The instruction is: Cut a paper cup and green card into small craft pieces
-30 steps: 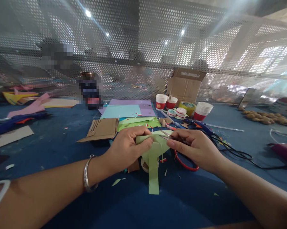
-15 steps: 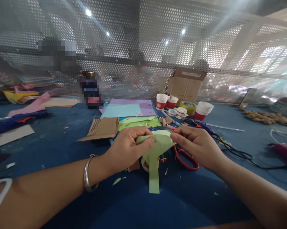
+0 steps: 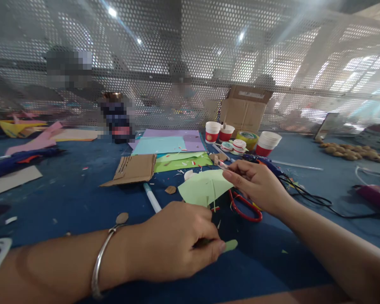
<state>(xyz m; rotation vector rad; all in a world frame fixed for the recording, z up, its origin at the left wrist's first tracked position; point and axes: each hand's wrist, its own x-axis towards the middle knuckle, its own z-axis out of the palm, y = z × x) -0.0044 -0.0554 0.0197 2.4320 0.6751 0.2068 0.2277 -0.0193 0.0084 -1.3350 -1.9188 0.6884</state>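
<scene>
A light green paper piece (image 3: 205, 185) is in front of me, its right corner pinched between the thumb and fingers of my right hand (image 3: 256, 181). A thin pale-tipped object (image 3: 222, 164) shows beside those fingers; its kind is unclear. My left hand (image 3: 180, 240) is lower and nearer, its thumb and forefinger closed on a green paper strip (image 3: 230, 245), of which a rounded end sticks out. My left hand hides the strip's other part and where it meets the larger piece. Below my right hand lie red-handled scissors (image 3: 253, 218), blades hidden.
A white marker (image 3: 152, 197) and a folded cardboard piece (image 3: 136, 169) lie left of the paper. Coloured sheets (image 3: 161, 145), paper cups (image 3: 267, 142) and yellow tape (image 3: 247, 138) are farther back. A blue glue gun (image 3: 265, 161) trails black cable at right.
My left hand has moved from the paper's upper left side down toward me, onto the strip that hung there. My right hand stays at the right corner. The paper's left part has spread out.
</scene>
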